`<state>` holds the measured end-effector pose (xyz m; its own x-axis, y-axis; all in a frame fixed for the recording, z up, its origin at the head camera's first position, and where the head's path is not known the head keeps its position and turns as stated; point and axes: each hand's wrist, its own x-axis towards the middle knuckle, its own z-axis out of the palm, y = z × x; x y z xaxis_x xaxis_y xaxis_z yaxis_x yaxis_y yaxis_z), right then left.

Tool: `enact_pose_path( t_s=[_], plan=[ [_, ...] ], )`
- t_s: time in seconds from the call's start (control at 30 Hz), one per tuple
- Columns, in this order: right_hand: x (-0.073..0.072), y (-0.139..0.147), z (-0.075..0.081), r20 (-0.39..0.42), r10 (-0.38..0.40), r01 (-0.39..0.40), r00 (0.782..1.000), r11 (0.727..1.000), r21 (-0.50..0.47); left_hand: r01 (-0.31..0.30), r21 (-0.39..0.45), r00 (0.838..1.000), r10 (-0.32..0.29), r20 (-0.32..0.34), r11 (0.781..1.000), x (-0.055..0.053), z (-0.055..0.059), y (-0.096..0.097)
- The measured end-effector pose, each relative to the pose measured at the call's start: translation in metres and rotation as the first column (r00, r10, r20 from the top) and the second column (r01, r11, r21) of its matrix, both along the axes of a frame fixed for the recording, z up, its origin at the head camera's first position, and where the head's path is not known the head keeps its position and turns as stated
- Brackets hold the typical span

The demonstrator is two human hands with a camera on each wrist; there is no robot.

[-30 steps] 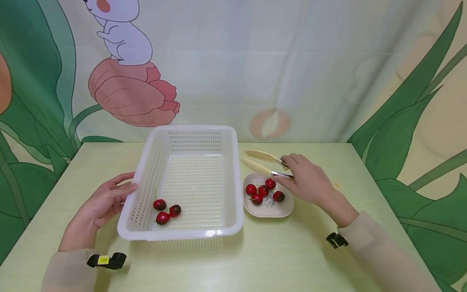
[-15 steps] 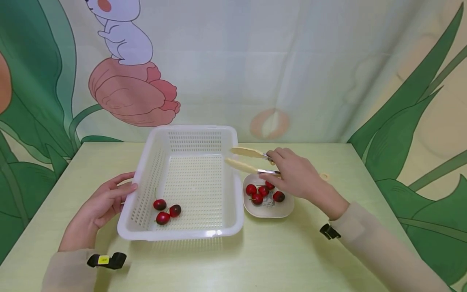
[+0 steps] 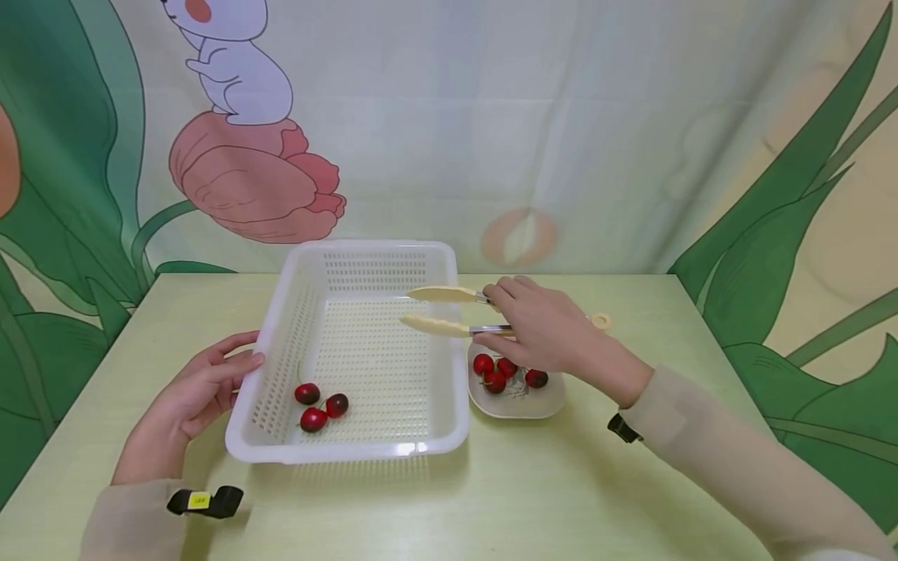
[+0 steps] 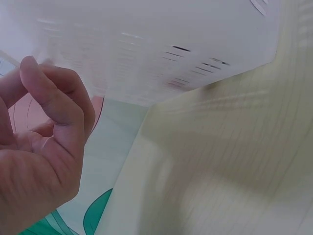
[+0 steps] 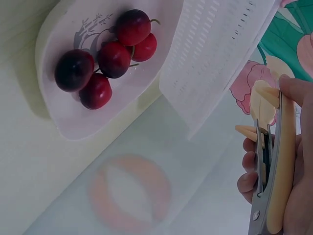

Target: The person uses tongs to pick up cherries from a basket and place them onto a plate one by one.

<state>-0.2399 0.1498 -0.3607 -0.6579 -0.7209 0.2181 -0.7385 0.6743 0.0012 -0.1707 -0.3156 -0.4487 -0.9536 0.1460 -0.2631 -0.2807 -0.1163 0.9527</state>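
My left hand (image 3: 203,389) grips the left rim of a white perforated plastic basket (image 3: 238,444), thumb on the rim and fingers curled by its outer side. Three dark red cherries (image 3: 313,420) lie in its near left corner. My right hand (image 3: 536,323) holds a pair of tongs (image 5: 286,171) with cream tips and metal arms. The two tips point left over the basket's right side, spread apart with nothing between them. Below the right hand, several cherries (image 5: 115,59) sit on a small white dish (image 5: 73,129) with a grey printed design.
Basket and dish stand side by side on a pale wooden table (image 3: 533,491). Behind it hangs a printed curtain (image 3: 603,156) with plants and a white animal. Each sleeved wrist wears a black strap, the left strap (image 3: 205,501) bearing a yellow label.
My right hand has carried the spread tongs leftward, from above the dish to over the basket. My left hand, the basket and the cherries have stayed in place.
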Motion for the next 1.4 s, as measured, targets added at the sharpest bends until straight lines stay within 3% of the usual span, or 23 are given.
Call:
enact_pose_path(
  t_s=[0.6, 0.87, 1.4],
  plan=[
    [-0.009, -0.036, 0.000, -0.015, 0.115, -0.111, 0.993, 0.982, 0.155, 0.011, -0.004, 1.000, -0.011, -0.019, 1.000, -0.001, 0.000, 0.001],
    [-0.004, -0.059, 0.002, -0.046, 0.199, -0.183, 0.979, 0.955, 0.235, 0.007, 0.006, 1.000, -0.007, -0.006, 1.000, 0.000, -0.001, 0.000],
    [0.005, -0.085, -0.011, -0.060, 0.295, -0.255, 0.954, 0.898, 0.359, 0.011, 0.033, 1.000, -0.011, -0.001, 0.999, 0.001, 0.000, 0.000]
  ],
)
